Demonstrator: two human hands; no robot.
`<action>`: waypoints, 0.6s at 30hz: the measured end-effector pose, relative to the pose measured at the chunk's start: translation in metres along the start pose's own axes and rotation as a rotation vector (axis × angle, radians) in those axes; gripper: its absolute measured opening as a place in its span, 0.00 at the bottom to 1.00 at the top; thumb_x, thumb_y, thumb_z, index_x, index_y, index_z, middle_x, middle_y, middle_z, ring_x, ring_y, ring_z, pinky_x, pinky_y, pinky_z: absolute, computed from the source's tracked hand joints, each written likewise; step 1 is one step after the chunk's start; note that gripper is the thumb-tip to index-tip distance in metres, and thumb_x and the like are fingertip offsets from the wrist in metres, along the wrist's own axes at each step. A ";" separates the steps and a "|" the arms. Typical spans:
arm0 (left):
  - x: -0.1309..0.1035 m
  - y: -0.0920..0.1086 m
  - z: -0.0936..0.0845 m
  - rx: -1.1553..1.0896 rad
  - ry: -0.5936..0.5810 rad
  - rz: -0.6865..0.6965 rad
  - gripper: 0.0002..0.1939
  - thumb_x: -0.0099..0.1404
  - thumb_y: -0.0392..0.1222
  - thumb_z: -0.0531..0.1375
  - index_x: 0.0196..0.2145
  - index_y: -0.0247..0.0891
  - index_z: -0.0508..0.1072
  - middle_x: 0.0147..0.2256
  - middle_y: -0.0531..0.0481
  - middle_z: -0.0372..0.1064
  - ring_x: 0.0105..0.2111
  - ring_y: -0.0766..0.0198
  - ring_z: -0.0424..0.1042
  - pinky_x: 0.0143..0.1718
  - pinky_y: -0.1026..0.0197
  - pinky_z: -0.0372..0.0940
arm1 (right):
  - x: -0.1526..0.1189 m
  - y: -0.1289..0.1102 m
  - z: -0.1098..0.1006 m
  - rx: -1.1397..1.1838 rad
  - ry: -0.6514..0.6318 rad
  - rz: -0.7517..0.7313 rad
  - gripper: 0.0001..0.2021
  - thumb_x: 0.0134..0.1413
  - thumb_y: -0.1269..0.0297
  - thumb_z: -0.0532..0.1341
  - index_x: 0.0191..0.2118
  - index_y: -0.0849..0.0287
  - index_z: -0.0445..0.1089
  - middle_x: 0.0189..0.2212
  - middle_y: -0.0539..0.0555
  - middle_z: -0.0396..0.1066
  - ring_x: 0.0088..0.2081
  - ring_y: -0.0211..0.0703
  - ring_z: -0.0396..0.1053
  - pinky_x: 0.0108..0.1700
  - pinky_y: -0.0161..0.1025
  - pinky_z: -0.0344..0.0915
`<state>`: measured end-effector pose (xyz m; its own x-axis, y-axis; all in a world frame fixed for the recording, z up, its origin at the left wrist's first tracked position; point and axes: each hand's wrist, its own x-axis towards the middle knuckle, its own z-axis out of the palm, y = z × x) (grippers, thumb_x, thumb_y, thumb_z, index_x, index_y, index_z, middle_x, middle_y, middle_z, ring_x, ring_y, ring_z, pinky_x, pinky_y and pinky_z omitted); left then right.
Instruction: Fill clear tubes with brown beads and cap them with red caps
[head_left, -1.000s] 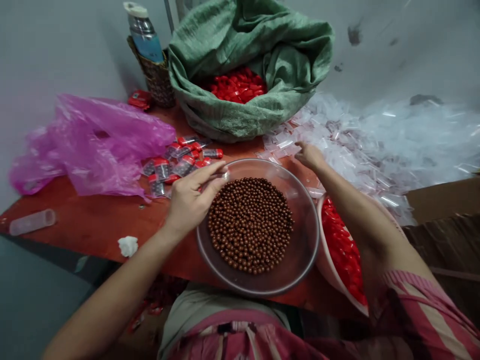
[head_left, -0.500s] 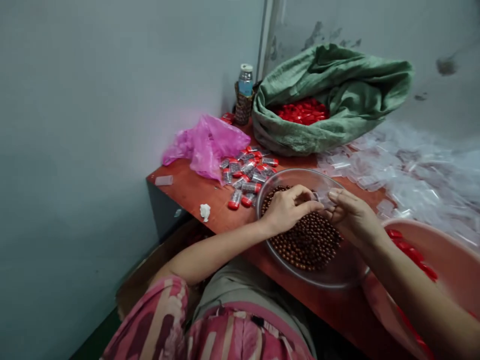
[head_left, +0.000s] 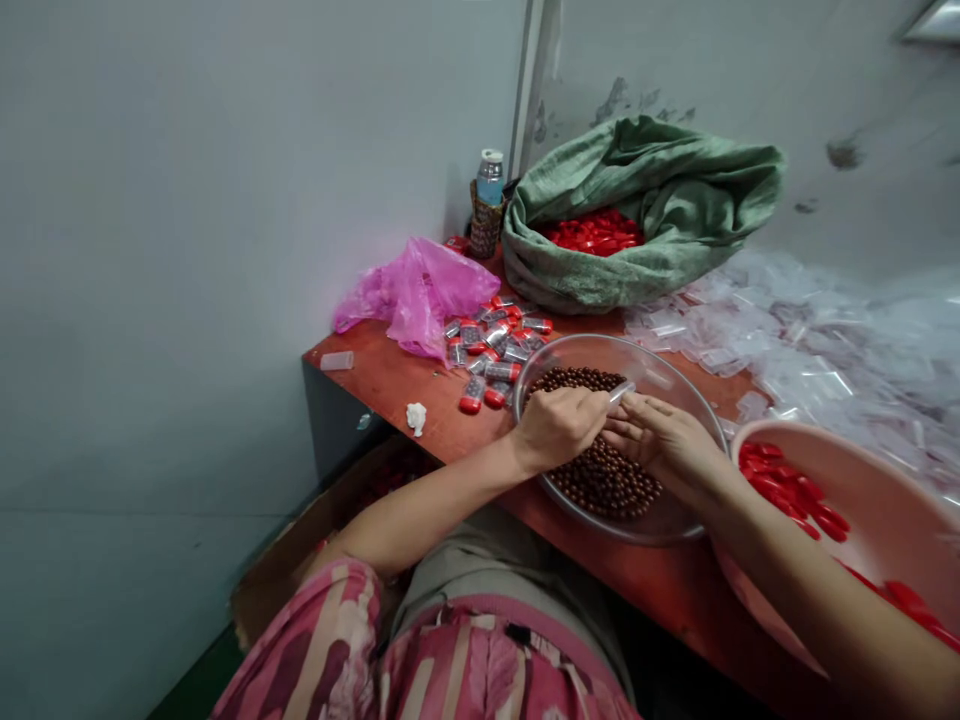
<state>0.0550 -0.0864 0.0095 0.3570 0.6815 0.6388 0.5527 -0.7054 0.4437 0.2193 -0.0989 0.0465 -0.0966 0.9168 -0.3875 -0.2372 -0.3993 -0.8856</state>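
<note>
My left hand [head_left: 564,428] is closed, its fingertips at one end of a small clear plastic case [head_left: 621,391]. From the other side my right hand [head_left: 664,440] grips the same case between thumb and fingers. Both hands are over a clear round bowl [head_left: 697,520] of shiny brown beads [head_left: 611,480]. The left hand's fingertips are partly hidden, and I cannot make out what is inside the case.
Filled cases with red caps [head_left: 495,350] lie left of the bowl, near a pink plastic bag [head_left: 420,290]. Behind stands a green sack [head_left: 592,280] of red caps. At right are a pink basin [head_left: 870,480] with red caps and a heap of clear cases [head_left: 832,340].
The hands have drawn closer together and the clear case has tilted up, shifting slightly left. The left hand's fingers have curled in more. The view has turned a little.
</note>
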 end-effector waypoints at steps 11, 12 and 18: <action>-0.014 -0.014 -0.010 -0.278 0.102 -0.188 0.11 0.67 0.40 0.59 0.44 0.36 0.77 0.43 0.44 0.79 0.42 0.61 0.79 0.49 0.59 0.72 | 0.042 -0.005 -0.039 -1.233 -0.082 -0.463 0.18 0.45 0.61 0.69 0.43 0.59 0.72 0.39 0.57 0.75 0.39 0.50 0.71 0.42 0.44 0.67; -0.014 -0.018 -0.011 -0.343 0.117 -0.298 0.11 0.67 0.41 0.59 0.44 0.36 0.78 0.42 0.45 0.79 0.41 0.61 0.79 0.48 0.59 0.73 | 0.049 -0.006 -0.044 -1.528 -0.137 -0.514 0.16 0.48 0.64 0.66 0.44 0.61 0.72 0.41 0.61 0.74 0.40 0.52 0.71 0.41 0.45 0.66; -0.012 -0.026 -0.006 -0.512 0.117 -0.507 0.14 0.64 0.41 0.60 0.47 0.37 0.77 0.43 0.46 0.79 0.38 0.62 0.80 0.42 0.61 0.75 | 0.073 0.019 -0.031 -2.069 -0.510 -0.684 0.13 0.60 0.76 0.51 0.40 0.64 0.73 0.42 0.67 0.71 0.45 0.54 0.67 0.44 0.46 0.63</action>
<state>0.0323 -0.0773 -0.0060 0.0523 0.9437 0.3267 0.1969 -0.3305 0.9230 0.2377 -0.0394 -0.0070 -0.7133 0.6646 -0.2226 0.6635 0.7426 0.0910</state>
